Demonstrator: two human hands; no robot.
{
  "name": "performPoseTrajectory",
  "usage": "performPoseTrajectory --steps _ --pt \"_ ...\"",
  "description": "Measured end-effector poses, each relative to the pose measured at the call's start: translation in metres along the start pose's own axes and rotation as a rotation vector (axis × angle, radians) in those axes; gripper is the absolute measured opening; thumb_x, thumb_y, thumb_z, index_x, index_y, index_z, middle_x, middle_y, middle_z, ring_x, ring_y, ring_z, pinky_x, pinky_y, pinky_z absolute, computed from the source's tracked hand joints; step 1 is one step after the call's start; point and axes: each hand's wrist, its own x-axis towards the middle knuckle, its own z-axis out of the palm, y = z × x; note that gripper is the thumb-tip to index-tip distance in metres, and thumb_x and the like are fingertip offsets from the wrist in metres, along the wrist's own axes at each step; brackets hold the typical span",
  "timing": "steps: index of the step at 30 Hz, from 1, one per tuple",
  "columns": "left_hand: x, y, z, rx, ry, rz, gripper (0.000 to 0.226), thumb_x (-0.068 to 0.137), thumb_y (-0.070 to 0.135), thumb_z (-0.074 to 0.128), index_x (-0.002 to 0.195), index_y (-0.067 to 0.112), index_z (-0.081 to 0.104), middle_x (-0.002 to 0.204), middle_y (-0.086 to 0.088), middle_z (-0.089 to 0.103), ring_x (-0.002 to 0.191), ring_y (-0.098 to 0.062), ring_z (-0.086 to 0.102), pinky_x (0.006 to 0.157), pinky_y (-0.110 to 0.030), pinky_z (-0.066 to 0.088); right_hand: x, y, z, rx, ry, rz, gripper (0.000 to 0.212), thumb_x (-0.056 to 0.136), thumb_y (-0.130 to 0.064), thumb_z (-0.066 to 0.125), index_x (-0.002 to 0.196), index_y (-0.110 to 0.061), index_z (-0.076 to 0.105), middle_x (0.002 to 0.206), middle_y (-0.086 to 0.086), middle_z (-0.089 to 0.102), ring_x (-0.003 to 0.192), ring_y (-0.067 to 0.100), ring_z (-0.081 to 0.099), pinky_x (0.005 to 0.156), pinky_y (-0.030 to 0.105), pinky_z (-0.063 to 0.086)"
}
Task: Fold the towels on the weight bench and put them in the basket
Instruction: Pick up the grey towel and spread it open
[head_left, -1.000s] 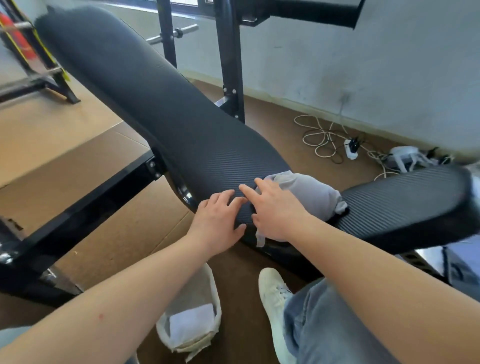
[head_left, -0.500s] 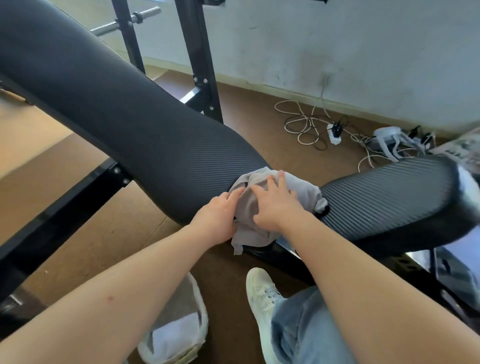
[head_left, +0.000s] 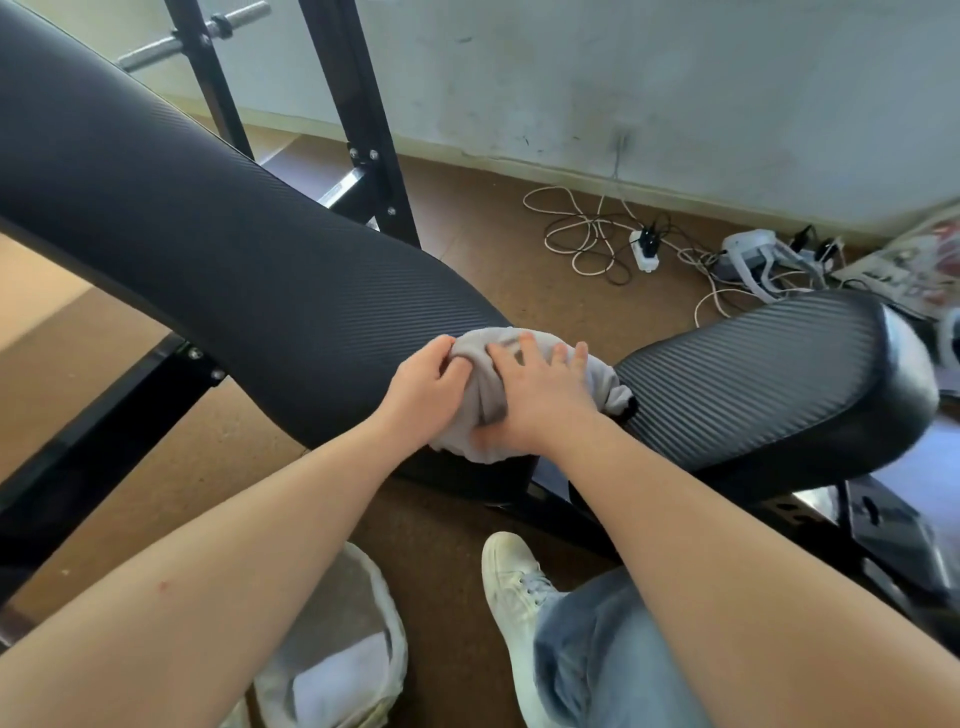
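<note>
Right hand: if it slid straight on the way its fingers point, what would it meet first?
The right hand presses the grey towel, so more towel comes first. Past its far edge the way looks free, over the gap between the bench pads towards the floor cables, though depth is unclear.

Soft, bright daylight throughout. A pale glare sits on the right end of the black counter (head_left: 906, 374). Wide-angle distortion bows the counter and the base of the wall (head_left: 675, 93). The left hand (head_left: 423, 392), right hand (head_left: 540, 402) and right frame edge look slightly blurred; shadows underneath are soft.
</note>
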Motion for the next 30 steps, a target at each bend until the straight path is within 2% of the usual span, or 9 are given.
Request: performPoseTrajectory --steps 4,9,12,15,18,20,23,26,30 --pt "0.004 0.022 -0.002 -0.35 0.097 -0.095 0.025 0.105 0.02 0.039 0.092 0.015 0.059 0.09 0.001 0.059 0.084 -0.012 0.054 0.08 -0.034 0.046 0.001 0.006 -0.005 0.093 0.088 0.051 0.114 0.076 -0.079 0.064 0.161 -0.035 0.002 0.167 0.014 0.018 0.152 0.04 0.023 0.121 0.065 0.002" --pt "0.01 0.016 -0.015 -0.246 0.227 -0.179 0.029 0.105 0.043 0.04 0.108 0.023 0.061 0.098 0.009 0.06 0.091 -0.009 0.056 0.083 -0.032 0.044 -0.003 0.008 0.001 0.181 -0.126 0.105 0.142 0.066 -0.068 0.082 0.158 -0.035 -0.02 0.168 0.024 -0.006 0.152 0.047 -0.02 0.122 0.063 -0.001" --pt "0.005 0.006 -0.023 0.101 0.037 -0.167 0.049 0.093 0.063 0.056 0.115 0.02 0.063 0.107 0.004 0.065 0.095 -0.014 0.059 0.075 -0.031 0.046 -0.001 0.009 0.003 0.194 -0.134 0.081 0.146 0.063 -0.064 0.086 0.158 -0.034 -0.021 0.167 0.025 -0.002 0.154 0.046 -0.014 0.124 0.062 0.007" --pt "-0.006 -0.001 -0.023 0.453 -0.197 -0.083 0.066 0.078 0.061 0.077 0.126 0.022 0.055 0.111 0.007 0.061 0.097 -0.013 0.058 0.074 -0.028 0.044 0.002 0.011 0.005 0.271 -0.167 0.084 0.146 0.062 -0.055 0.089 0.157 -0.041 -0.021 0.166 0.018 -0.007 0.154 0.042 0.003 0.12 0.061 0.028" --pt "-0.008 -0.005 -0.019 0.426 -0.18 -0.092 0.04 0.081 0.043 0.08 0.105 0.026 0.053 0.096 0.012 0.058 0.089 -0.012 0.058 0.065 -0.025 0.042 0.0 0.011 0.001 0.38 -0.227 0.125 0.143 0.069 -0.045 0.09 0.156 -0.043 -0.023 0.167 0.012 -0.02 0.155 0.042 0.001 0.117 0.062 0.033" --pt "-0.007 -0.003 -0.018 0.401 -0.105 -0.081 0.012 0.09 0.032 0.067 0.088 0.024 0.058 0.088 0.007 0.063 0.083 -0.017 0.062 0.059 -0.026 0.042 0.0 0.014 -0.002 0.492 -0.24 0.159 0.142 0.07 -0.045 0.089 0.157 -0.043 -0.023 0.168 0.01 -0.022 0.156 0.043 0.002 0.117 0.063 0.031" --pt "-0.008 0.002 -0.023 0.385 0.067 -0.036 0.022 0.097 0.022 0.052 0.075 0.025 0.053 0.081 0.002 0.063 0.076 -0.02 0.062 0.06 -0.032 0.043 0.003 0.017 -0.001 0.745 -0.232 0.219 0.148 0.062 -0.052 0.093 0.158 -0.042 -0.02 0.171 0.006 -0.01 0.156 0.038 0.014 0.116 0.061 0.033" --pt "-0.009 0.003 -0.036 0.336 0.229 0.002 0.02 0.098 0.014 0.05 0.078 0.021 0.052 0.082 0.002 0.06 0.079 -0.019 0.058 0.068 -0.034 0.043 0.003 0.012 -0.002 1.1 -0.262 0.281 0.146 0.061 -0.048 0.095 0.159 -0.043 -0.013 0.164 -0.004 0.022 0.146 0.036 0.034 0.103 0.067 0.046" --pt "-0.013 0.002 -0.044 0.412 0.162 0.13 0.009 0.091 0.017 0.059 0.087 0.021 0.052 0.087 0.007 0.056 0.091 -0.023 0.056 0.084 -0.041 0.045 0.004 -0.003 -0.001 1.399 -0.31 0.331 0.131 0.064 -0.03 0.097 0.158 -0.047 0.007 0.149 0.0 0.044 0.126 0.033 0.053 0.088 0.062 0.057"
